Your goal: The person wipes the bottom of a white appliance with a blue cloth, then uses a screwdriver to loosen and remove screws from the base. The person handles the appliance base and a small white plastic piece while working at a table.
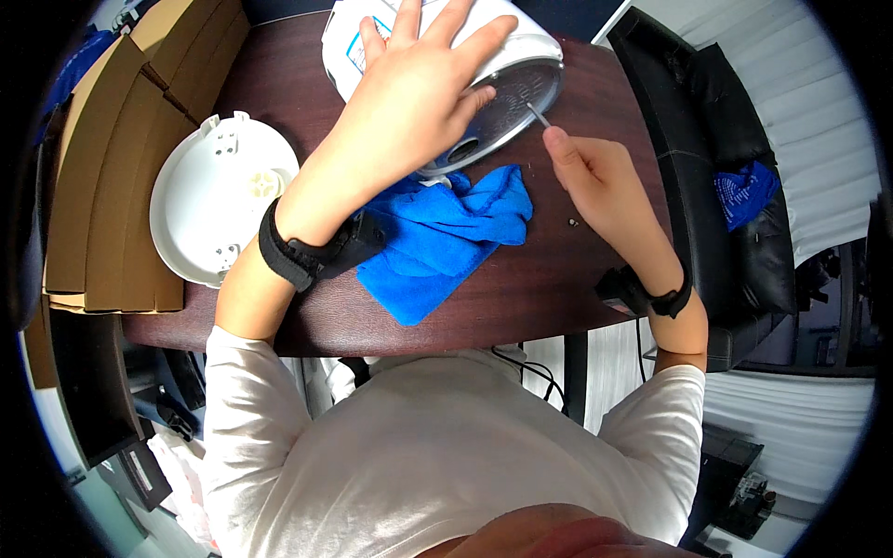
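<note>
A white appliance (539, 45) with a rounded body lies on its side at the table's far edge, its round metal face (521, 88) turned toward me. My left hand (419, 88) rests on the body with fingers spread, the thumb reaching over the metal face. A thin metal shaft, apparently a screwdriver (538, 115), sticks out of my closed right hand (595, 177); its tip meets the metal face, and its handle is hidden in the fist. Just below the appliance lies a crumpled blue cloth (437, 237).
A round white cover (191, 200) with small fittings lies at the left, beside brown cardboard boxes (112, 186). Tiny loose pieces (573, 222) are on the dark wooden table (502, 302) near my right wrist. A black sofa (670, 121) stands beyond the table's right edge.
</note>
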Demonstrator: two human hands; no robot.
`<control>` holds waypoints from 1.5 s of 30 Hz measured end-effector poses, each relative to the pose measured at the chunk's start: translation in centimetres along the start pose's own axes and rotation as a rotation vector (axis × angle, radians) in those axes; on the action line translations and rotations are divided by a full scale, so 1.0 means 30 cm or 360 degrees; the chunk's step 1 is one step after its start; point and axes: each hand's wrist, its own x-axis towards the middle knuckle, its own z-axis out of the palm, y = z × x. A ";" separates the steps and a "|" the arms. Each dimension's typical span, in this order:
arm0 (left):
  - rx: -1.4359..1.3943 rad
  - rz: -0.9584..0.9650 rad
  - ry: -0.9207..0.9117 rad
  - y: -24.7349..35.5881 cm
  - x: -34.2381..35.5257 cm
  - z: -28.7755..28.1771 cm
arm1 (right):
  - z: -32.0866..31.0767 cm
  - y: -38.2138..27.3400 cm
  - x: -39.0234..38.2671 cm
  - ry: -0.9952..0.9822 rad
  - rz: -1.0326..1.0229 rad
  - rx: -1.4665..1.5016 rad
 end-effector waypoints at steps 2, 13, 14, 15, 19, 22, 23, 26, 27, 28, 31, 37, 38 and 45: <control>-0.0044 0.0009 -0.0028 0.024 -0.006 -0.025 | -0.011 -0.024 -0.021 0.0047 -0.0028 -0.0074; -0.0049 0.0063 -0.0185 0.123 -0.033 -0.105 | 0.001 -0.046 -0.102 0.0204 -0.0254 -0.0277; 0.0003 0.0121 -0.0140 0.116 -0.043 -0.091 | 0.000 -0.049 -0.111 0.0219 -0.0281 -0.0270; 0.0038 0.0154 -0.0133 0.120 -0.047 -0.090 | -0.004 -0.052 -0.119 0.0195 -0.0277 -0.0297; 0.0084 0.0225 -0.0166 0.148 -0.057 -0.110 | -0.022 -0.070 -0.150 0.0126 -0.0249 -0.0360; 0.0063 0.0245 -0.0159 0.132 -0.066 -0.102 | -0.025 -0.078 -0.163 0.0190 -0.0295 -0.0453; 0.0086 0.0226 -0.0192 0.108 -0.077 -0.094 | -0.026 -0.082 -0.167 0.0227 -0.0323 -0.0497; 0.0112 0.0265 -0.0058 0.082 -0.087 -0.054 | -0.037 -0.110 -0.171 0.0200 -0.0292 -0.0637; 0.0107 0.0255 -0.0036 0.093 -0.085 -0.055 | -0.033 -0.101 -0.170 0.0160 -0.0278 -0.0492; 0.0104 0.0244 -0.0016 0.102 -0.082 -0.055 | -0.025 -0.085 -0.166 0.0120 -0.0266 -0.0345; 0.0119 0.0155 -0.0097 0.158 -0.072 -0.084 | 0.008 -0.053 -0.171 -0.0069 -0.0069 0.0219; 0.0078 0.0295 0.0016 0.103 -0.083 -0.047 | 0.043 -0.091 -0.191 -0.0885 0.0741 0.1741; 0.0079 0.0240 -0.0014 0.134 -0.080 -0.060 | 0.053 -0.088 -0.196 -0.0966 0.0721 0.1855; 0.0093 0.0198 -0.0063 0.155 -0.072 -0.085 | 0.012 -0.028 -0.185 -0.0659 0.0397 0.1063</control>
